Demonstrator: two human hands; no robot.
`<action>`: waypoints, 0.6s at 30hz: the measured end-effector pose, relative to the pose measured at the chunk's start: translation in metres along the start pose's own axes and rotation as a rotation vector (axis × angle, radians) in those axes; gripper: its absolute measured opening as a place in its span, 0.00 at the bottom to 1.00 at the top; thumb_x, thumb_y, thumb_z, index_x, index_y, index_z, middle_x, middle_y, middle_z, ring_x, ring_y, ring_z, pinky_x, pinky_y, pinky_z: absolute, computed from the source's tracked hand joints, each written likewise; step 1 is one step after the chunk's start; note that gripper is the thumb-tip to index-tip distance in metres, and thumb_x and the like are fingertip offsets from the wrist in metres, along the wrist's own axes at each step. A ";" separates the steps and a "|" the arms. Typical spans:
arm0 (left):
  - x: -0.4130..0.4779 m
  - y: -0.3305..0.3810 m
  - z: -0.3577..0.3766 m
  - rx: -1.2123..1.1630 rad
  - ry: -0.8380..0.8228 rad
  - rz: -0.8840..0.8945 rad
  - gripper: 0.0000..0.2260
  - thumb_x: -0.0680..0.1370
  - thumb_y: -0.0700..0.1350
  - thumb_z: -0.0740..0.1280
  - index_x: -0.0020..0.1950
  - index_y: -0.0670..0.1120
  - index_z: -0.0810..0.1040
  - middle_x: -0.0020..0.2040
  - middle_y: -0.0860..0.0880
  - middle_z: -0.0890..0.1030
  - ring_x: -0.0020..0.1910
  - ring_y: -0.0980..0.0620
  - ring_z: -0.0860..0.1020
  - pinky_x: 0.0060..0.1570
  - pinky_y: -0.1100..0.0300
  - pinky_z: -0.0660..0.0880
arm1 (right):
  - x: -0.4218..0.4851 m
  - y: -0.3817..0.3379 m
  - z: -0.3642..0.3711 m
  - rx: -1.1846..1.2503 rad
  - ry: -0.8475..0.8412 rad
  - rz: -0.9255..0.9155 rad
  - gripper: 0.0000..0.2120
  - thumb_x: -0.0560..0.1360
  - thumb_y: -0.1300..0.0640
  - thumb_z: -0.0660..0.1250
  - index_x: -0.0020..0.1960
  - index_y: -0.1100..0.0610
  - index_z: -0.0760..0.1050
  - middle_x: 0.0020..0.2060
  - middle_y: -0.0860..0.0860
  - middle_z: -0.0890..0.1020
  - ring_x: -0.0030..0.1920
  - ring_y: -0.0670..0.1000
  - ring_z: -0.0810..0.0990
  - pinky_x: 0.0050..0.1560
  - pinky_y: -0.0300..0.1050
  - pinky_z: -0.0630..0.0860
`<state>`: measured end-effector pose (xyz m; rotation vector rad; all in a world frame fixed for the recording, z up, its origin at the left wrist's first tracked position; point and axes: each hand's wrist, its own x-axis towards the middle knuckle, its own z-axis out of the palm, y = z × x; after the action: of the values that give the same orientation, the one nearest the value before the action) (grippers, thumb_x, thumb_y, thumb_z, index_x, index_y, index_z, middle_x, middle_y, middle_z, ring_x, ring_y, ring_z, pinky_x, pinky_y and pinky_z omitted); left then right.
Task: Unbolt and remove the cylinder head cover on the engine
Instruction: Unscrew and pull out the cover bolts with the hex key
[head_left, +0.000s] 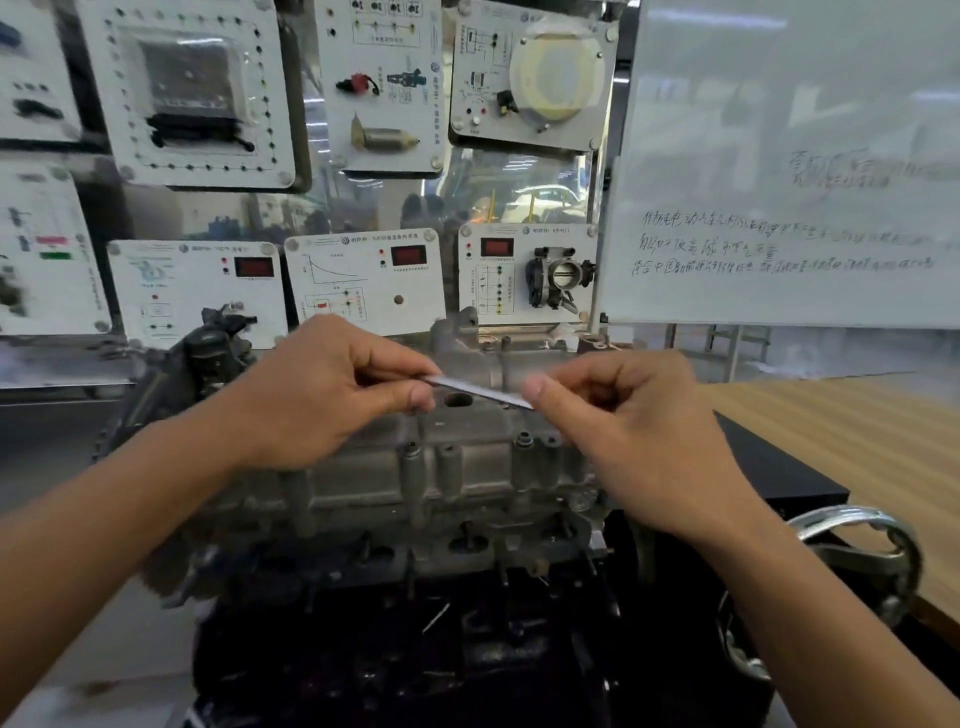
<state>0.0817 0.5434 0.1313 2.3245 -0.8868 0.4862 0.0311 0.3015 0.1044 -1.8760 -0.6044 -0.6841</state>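
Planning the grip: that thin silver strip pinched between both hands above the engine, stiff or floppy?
Probably stiff: the strip spans straight between the left hand and right hand, with no visible sag. It looks metallic, so perhaps slippery. Fingertip pinches hold it, suggesting it is light.

Both hands hover over the cylinder head cover (457, 462), the left hand (322, 395) at 10 o'clock and the right hand (628, 415) at 2 o'clock, pinching a thin flat strip (478, 391) that bridges the gap between them. Behind the engine at 12 o'clock, the panel board (363, 280) and whiteboard (779, 208) wall off the far side. At 3 o'clock the wooden desk (841, 421) lies open, though a chrome handwheel (883, 545) juts out at 4 o'clock.
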 end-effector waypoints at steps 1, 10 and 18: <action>-0.006 -0.004 -0.002 0.025 -0.031 -0.012 0.07 0.74 0.53 0.69 0.50 0.62 0.85 0.36 0.55 0.86 0.27 0.53 0.76 0.29 0.61 0.73 | -0.003 -0.003 0.002 -0.037 -0.097 0.018 0.13 0.77 0.52 0.70 0.36 0.55 0.83 0.21 0.47 0.73 0.22 0.42 0.66 0.23 0.34 0.64; -0.011 -0.017 0.008 0.045 0.003 0.100 0.10 0.76 0.45 0.72 0.54 0.57 0.85 0.38 0.61 0.84 0.40 0.61 0.81 0.41 0.73 0.72 | -0.017 -0.029 0.011 -0.297 -0.296 0.006 0.15 0.77 0.47 0.65 0.37 0.52 0.81 0.22 0.48 0.71 0.22 0.43 0.64 0.23 0.32 0.61; -0.013 -0.018 0.014 0.058 0.052 0.147 0.11 0.73 0.54 0.69 0.54 0.59 0.85 0.37 0.63 0.82 0.41 0.60 0.81 0.42 0.70 0.74 | -0.024 -0.039 0.012 -0.426 -0.323 -0.018 0.19 0.74 0.43 0.60 0.38 0.56 0.80 0.27 0.53 0.74 0.24 0.51 0.68 0.24 0.38 0.64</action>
<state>0.0864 0.5512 0.1065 2.2973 -1.0362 0.6383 -0.0097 0.3242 0.1092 -2.4090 -0.7212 -0.5537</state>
